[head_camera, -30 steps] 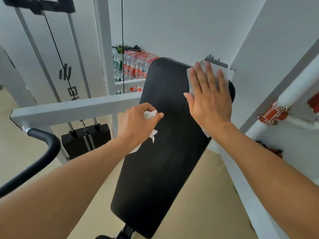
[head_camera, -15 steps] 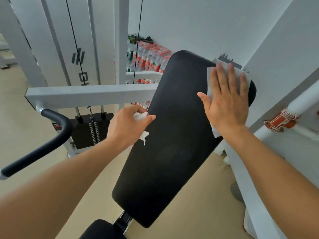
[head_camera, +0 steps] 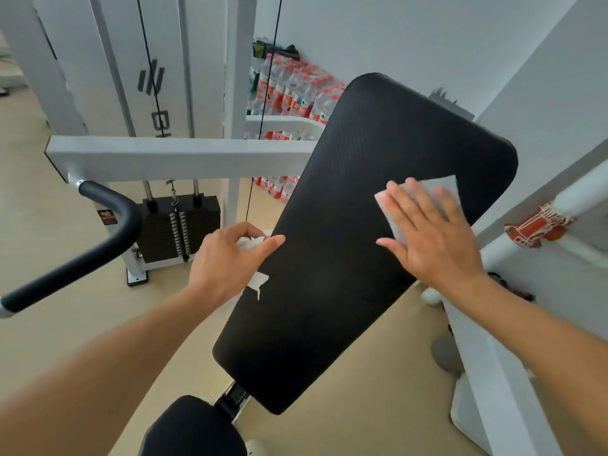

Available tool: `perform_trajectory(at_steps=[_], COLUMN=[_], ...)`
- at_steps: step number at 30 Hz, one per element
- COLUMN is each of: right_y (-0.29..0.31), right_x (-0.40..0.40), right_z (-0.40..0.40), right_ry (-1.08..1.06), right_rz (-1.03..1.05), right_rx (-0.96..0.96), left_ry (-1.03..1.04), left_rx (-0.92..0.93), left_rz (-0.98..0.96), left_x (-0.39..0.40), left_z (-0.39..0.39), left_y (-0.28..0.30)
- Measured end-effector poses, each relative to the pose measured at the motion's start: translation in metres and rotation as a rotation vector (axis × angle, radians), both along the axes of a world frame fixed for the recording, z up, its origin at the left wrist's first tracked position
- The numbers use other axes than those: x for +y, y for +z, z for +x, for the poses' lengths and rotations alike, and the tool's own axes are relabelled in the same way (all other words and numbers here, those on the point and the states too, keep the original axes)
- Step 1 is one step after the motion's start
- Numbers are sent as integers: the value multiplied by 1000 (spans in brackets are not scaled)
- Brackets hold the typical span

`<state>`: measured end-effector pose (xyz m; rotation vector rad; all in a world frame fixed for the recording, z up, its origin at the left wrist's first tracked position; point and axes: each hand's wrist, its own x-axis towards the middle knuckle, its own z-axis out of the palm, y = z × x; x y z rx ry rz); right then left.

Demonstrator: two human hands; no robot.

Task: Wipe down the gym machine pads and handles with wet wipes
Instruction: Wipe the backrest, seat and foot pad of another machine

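A long black back pad (head_camera: 345, 245) tilts up through the middle of the view. My right hand (head_camera: 427, 238) lies flat on its right side, fingers spread, pressing a white wet wipe (head_camera: 441, 189) against the pad. My left hand (head_camera: 227, 261) grips the pad's left edge and is closed on a crumpled white wipe (head_camera: 248, 243), a corner of which hangs below the palm. A black seat pad (head_camera: 194, 429) shows at the bottom. A curved black handle (head_camera: 88, 248) sticks out at the left.
A white machine frame bar (head_camera: 177, 158) runs behind the pad, with a black weight stack (head_camera: 179, 227) and cables (head_camera: 263, 103) beyond. Packs of water bottles (head_camera: 289, 90) stand by the wall. A white pipe with a red fitting (head_camera: 536, 228) is at the right.
My right hand slid the flat wipe down from the pad's top right corner toward its middle right. My left hand stayed at the pad's left edge. The view shifted down.
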<state>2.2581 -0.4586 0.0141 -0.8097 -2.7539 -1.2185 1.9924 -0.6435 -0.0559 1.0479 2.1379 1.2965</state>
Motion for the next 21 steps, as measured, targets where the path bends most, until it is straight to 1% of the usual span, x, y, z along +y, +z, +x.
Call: perform_trajectory(at_steps=[2,3,4,6,8,10,13,14,15,16,17,19,21], right_y=[29,32,29,7,-35,-89,-147,-153,-150,-138,-119,-63,-10], right_x=[11,14,15,12,1,-13,-38,-42,-42,-37,-30,-17,-2], right_z=[-33,-54,-75,-114,-138,-137,-85,-61,-38,-21,-11,-13,-32], right_ry=[-35,-27,-22,-5,63,152,244,258,262,269,259,186,77], right_rz=[8,24,41,54,33,-25,-111,-110,-103,-93,-76,-18,-2], right_rx=[113,143,149,99,1,-142,-445,-529,-561,-534,-468,-266,-51], left_ry=[14,14,15,14,1,-4,20,33,42,50,58,66,60], left_rx=[-24,-26,-26,-37,-53,-64,-78,-92,-111,-130,-140,-147,-162], left_rz=[14,16,14,18,22,16,-14,-23,-29,-28,-26,-17,-12], left_x=[2,6,9,15,17,14,3,-1,-5,-8,-10,-11,-9], left_z=[2,5,9,15,17,15,7,4,1,-3,-6,-9,-6], left_y=[2,4,6,6,2,-7,-25,-29,-32,-34,-35,-34,-31])
